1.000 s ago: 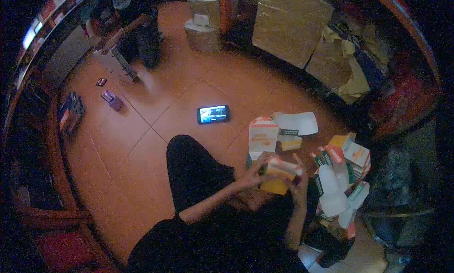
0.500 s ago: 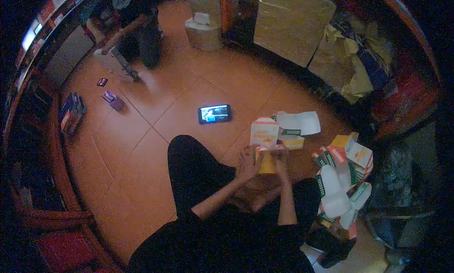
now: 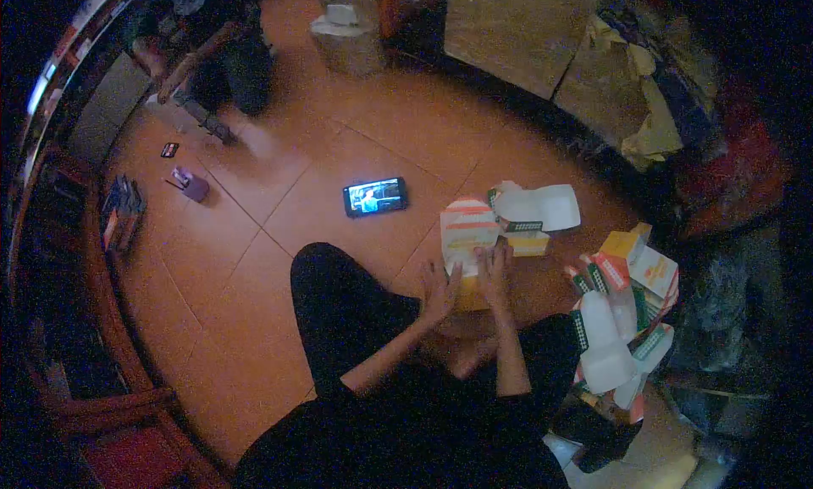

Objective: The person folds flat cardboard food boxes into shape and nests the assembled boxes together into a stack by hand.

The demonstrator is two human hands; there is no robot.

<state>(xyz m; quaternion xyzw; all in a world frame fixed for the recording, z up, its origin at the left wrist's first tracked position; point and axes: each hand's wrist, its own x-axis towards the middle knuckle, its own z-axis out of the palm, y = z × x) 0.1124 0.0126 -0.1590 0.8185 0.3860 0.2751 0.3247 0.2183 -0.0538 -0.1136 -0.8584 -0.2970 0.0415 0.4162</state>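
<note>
Between my legs stands a small yellow, white and orange cardboard box (image 3: 469, 235), its printed flap raised on the far side. My left hand (image 3: 439, 290) grips its left side, fingers pointing forward along the wall. My right hand (image 3: 494, 277) holds the right side, with fingertips pressed at the base of the raised flap. Just behind it lies a second carton with an open white lid (image 3: 559, 206), touched by neither hand. To the right of my knee is a heap of flattened and part-folded cartons (image 3: 605, 345).
A phone (image 3: 376, 198) with a lit screen lies on the tiled floor ahead. Farther left are a purple container (image 3: 193, 187) and a small dark packet (image 3: 170, 150). Another person (image 3: 224, 74) sits at the upper left with a pale box. Large wrapped cartons (image 3: 517, 40) stand at the back.
My right hand has moved up onto the box's flap, and my left fingers have straightened along its side. The flap's printed face shows differently. The whole view has shifted slightly.
</note>
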